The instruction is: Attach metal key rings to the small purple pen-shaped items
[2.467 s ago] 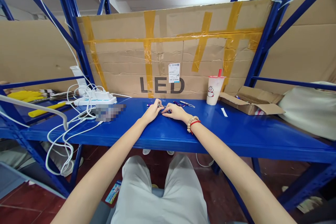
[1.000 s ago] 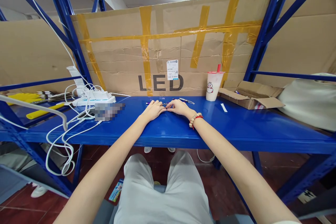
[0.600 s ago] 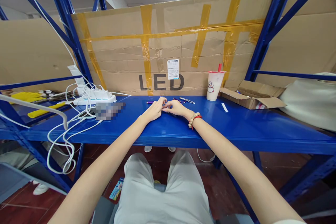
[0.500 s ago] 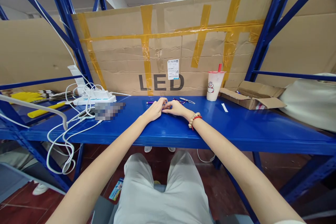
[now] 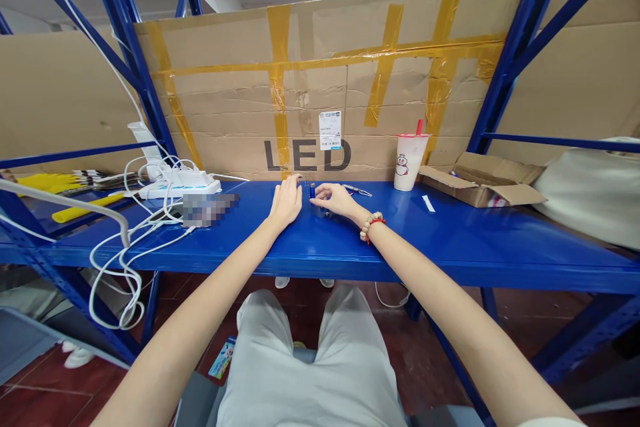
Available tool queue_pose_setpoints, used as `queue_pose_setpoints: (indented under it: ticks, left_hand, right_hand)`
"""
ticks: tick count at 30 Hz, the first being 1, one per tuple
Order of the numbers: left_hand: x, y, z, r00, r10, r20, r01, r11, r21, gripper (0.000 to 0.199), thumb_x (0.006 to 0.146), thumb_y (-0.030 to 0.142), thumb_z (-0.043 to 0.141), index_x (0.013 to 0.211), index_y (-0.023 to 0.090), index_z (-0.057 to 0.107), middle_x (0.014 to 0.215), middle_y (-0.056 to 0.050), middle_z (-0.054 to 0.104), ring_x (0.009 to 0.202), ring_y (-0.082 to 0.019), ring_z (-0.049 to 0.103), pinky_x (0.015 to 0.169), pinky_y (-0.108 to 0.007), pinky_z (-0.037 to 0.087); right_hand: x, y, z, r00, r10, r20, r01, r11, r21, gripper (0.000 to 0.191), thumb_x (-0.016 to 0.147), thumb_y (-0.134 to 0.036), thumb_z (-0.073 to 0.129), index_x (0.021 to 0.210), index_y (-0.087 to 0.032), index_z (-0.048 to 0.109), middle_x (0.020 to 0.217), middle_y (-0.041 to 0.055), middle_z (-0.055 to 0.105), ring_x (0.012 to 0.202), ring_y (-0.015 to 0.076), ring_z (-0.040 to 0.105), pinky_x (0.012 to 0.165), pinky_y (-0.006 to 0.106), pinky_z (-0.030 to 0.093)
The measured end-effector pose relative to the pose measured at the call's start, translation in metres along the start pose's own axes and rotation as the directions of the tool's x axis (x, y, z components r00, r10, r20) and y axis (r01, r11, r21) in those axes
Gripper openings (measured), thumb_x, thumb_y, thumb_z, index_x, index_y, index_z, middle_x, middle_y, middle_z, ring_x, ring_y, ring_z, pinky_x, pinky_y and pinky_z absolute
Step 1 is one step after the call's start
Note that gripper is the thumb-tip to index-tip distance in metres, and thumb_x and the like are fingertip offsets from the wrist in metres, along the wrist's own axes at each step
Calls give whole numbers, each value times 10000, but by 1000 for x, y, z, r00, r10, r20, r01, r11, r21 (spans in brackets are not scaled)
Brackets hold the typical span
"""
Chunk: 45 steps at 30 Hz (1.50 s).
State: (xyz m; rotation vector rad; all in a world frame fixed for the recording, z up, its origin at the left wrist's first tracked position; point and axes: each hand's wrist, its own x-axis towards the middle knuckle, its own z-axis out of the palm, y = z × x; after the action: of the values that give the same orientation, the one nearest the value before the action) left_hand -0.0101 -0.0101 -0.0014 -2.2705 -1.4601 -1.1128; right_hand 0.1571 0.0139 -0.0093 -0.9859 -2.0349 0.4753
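Near the back middle of the blue table [image 5: 330, 250], a small dark blue cylinder [image 5: 313, 191] stands upright. The thumb and fingertips of my right hand [image 5: 334, 199] are at its right side, pinched around or against it. Just left of the cylinder, my left hand [image 5: 287, 201] lies palm down near the tabletop, and whatever is under it is hidden. A thin metal tool [image 5: 358, 191] rests behind my right hand. Small dark items under the right fingers are too tiny to make out.
A white cup [image 5: 409, 163] with a red straw stands at the back right, beside an open cardboard box [image 5: 483, 180]. Left are a white power strip [image 5: 180, 188], tangled white cables [image 5: 123, 273] and a yellow tool [image 5: 87, 207]. A paper strip [image 5: 428, 203] lies before the cup.
My left hand has moved left, away from my right hand, and turned flatter. The blue cylinder now shows between the hands. My right hand has barely moved.
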Motion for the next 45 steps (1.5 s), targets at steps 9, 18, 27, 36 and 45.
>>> queue_pose_setpoints:
  ticks: [9,18,27,36,45]
  left_hand:
    - [0,2,-2,999,33,-14,-32,998,61,297,909,233,224,1100,201,449,1122,-66,573,1034,-195,507,881,-342,346]
    - [-1,6,-6,998,54,-14,-55,999,-4,296,923,261,215,1091,204,451,1136,-52,583,1060,-170,509,870,-321,341]
    - [-1,6,-5,1000,-1,-25,0,999,-33,259,908,262,257,1093,181,419,1051,-74,615,1001,-199,547,859,-357,355]
    - [-2,8,-6,1000,10,-6,-10,1000,-22,247,907,254,256,1074,185,425,1057,-72,611,1009,-203,543,856,-358,355]
    - [-1,7,-5,1000,23,7,-23,1000,-8,259,907,264,250,1075,179,428,1032,-69,617,972,-197,554,847,-352,352]
  right_hand:
    - [0,6,-2,999,45,22,-44,997,-64,260,611,-351,713,773,-153,664,759,57,691,702,173,643,620,247,490]
    - [1,-15,-3,969,214,-123,-141,888,438,221,633,-191,678,833,-135,600,720,38,668,654,114,603,625,214,471]
    - [2,-24,-19,923,343,173,-299,359,884,84,733,-241,573,799,-189,564,774,-16,633,491,41,419,458,143,374]
    - [0,-24,-19,910,284,301,-377,269,887,161,734,-192,557,891,-189,594,822,-1,612,533,53,437,456,153,374]
    - [-1,-25,-16,929,280,242,-348,439,829,295,734,-248,524,1016,-188,590,720,-9,569,526,71,429,494,188,383]
